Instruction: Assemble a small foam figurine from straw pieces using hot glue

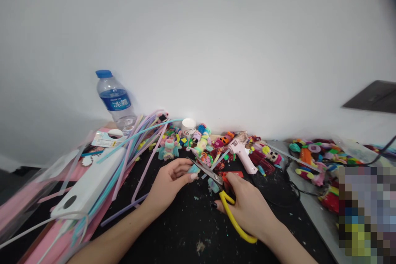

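Observation:
My right hand (247, 206) is closed round the yellow handles of a pair of scissors (216, 185), whose blades point up and left. My left hand (170, 181) pinches a small pale blue piece (194, 169) right at the blades. Both hands hover over a black work mat (185, 227) speckled with scraps. A pink glue gun (243, 154) lies just behind the scissors.
A bundle of pastel pipe cleaners (136, 144) and a white flat box (89, 181) lie at the left. A water bottle (116, 101) stands by the wall. Small colourful craft figures (201, 140) crowd the back edge, more (315, 161) at the right with a black cable.

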### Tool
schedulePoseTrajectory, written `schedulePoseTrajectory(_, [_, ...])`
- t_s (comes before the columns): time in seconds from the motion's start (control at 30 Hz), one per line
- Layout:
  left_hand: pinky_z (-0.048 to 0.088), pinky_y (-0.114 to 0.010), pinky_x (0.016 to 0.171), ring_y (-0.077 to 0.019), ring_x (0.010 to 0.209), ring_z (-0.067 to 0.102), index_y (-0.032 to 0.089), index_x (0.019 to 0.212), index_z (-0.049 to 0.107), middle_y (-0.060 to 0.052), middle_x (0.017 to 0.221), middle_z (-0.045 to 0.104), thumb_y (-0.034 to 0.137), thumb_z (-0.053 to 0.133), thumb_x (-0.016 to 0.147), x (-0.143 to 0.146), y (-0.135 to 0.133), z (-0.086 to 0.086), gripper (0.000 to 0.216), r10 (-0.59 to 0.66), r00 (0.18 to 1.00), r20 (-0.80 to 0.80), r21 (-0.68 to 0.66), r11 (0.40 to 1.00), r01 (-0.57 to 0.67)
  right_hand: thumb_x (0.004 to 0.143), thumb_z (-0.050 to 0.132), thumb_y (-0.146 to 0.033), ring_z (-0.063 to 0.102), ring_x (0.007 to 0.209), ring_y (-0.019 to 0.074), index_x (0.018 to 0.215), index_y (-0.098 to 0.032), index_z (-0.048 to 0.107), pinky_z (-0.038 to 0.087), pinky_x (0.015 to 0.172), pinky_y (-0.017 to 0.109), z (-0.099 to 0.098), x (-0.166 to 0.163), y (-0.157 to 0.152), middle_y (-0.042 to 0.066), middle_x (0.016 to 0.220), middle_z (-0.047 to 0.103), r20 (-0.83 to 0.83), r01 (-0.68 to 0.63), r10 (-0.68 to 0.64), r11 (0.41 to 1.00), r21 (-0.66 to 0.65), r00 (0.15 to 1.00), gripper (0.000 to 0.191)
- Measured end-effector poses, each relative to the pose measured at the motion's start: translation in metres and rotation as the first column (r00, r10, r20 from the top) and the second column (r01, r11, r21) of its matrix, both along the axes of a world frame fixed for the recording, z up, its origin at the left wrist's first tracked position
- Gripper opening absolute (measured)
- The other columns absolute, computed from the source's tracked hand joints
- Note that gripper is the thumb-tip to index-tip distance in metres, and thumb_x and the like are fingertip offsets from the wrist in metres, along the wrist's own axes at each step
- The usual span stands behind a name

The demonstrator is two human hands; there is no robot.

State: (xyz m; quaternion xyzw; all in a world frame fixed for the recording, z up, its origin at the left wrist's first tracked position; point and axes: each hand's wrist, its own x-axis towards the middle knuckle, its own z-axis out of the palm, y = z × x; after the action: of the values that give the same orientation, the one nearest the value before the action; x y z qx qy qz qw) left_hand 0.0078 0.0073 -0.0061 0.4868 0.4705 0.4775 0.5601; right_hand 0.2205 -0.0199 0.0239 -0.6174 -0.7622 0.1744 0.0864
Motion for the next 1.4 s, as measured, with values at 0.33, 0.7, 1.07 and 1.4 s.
schedulePoseTrajectory(0.33, [0.05, -0.027, 0.066, -0.0167, 0.065, 0.064, 0.015, 0.076, 0.065, -0.002, 0.067, 0.069, 0.025, 0.068, 0.07, -0.0014, -0.0015, 0.0029, 0.011, 0.008, 0.991, -0.137, 0.034, 0.999, -0.003, 0.066, 0.07, -0.037, 0.055, 0.071, 0.0179, 0.078, -0.021, 0.049, 0.036, 0.061, 0.025, 0.0029, 0.0007, 0.0006, 0.001, 0.084, 0.06, -0.045, -0.013, 0.012, 0.999, -0.033, 0.999, 0.03])
schedulePoseTrajectory(0.7, [0.049, -0.026, 0.065, -0.0157, 0.063, 0.063, 0.015, 0.075, 0.068, -0.002, 0.065, 0.069, 0.024, 0.068, 0.07, -0.0022, 0.001, 0.0007, 0.01, 0.012, 0.993, -0.115, 0.017, 1.0, -0.011, 0.066, 0.07, -0.036, 0.048, 0.061, 0.0139, 0.069, -0.021, 0.045, 0.032, 0.055, 0.023, 0.0011, 0.0023, 0.0014, -0.002, 0.072, 0.055, -0.085, -0.034, 0.031, 0.998, -0.043, 0.996, 0.029])
schedulePoseTrajectory(1.07, [0.05, -0.025, 0.063, -0.0152, 0.062, 0.062, 0.014, 0.074, 0.068, -0.002, 0.064, 0.069, 0.024, 0.067, 0.071, -0.0027, 0.001, 0.0035, 0.01, -0.003, 0.995, -0.1, 0.03, 1.0, 0.006, 0.065, 0.072, -0.037, 0.043, 0.059, 0.0123, 0.066, -0.021, 0.042, 0.03, 0.053, 0.022, -0.0014, 0.0029, 0.0023, -0.003, 0.068, 0.052, -0.108, -0.043, 0.039, 0.999, -0.033, 0.993, 0.034])
schedulePoseTrajectory(1.4, [0.048, -0.024, 0.063, -0.0144, 0.062, 0.061, 0.015, 0.073, 0.068, -0.001, 0.064, 0.068, 0.024, 0.067, 0.072, -0.0034, 0.0013, 0.0026, 0.009, -0.023, 0.994, -0.111, 0.032, 0.999, 0.027, 0.067, 0.068, -0.039, 0.038, 0.054, 0.0111, 0.063, -0.021, 0.039, 0.028, 0.051, 0.022, -0.0058, 0.0074, 0.0048, -0.004, 0.062, 0.049, -0.089, -0.029, 0.022, 0.997, -0.076, 0.996, 0.035])
